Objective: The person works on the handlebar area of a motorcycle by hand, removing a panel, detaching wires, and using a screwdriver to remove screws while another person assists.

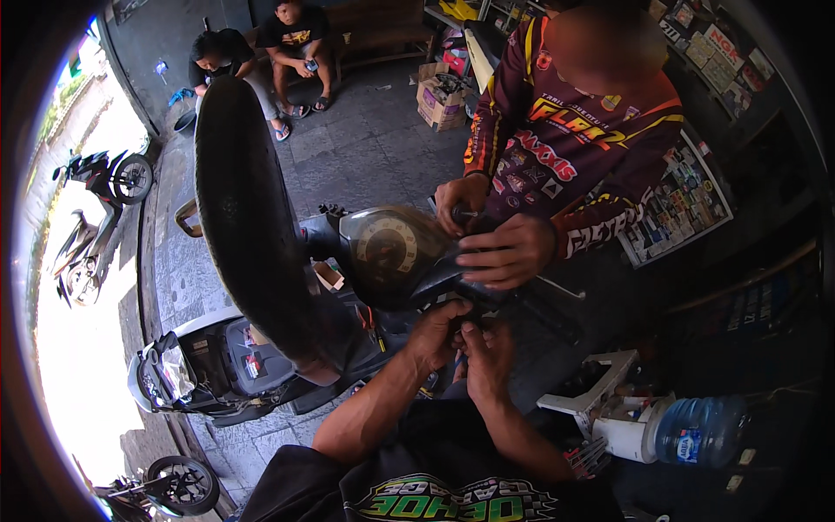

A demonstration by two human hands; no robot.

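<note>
Just below the scooter's handlebar cover (435,244) with its round speedometer (388,249), my two hands meet close together. The fingers of my left hand (439,335) are bent against the cover's lower edge, closed around a small dark part I cannot make out. My right hand (489,358) pinches beside it, thumb up; what lies between its fingers is too dark to name. Across the handlebar, a co-worker's one hand (461,204) grips a dark piece that I cannot identify, and their other hand (513,252) rests on the cover's right side.
The scooter's raised seat (248,200) stands left, above an open storage box (261,357). Orange-handled pliers (370,326) lie near my left forearm. A blue water jug (700,431) and a white stand (600,383) are at right. Two people sit behind; a cardboard box (442,96) is nearby.
</note>
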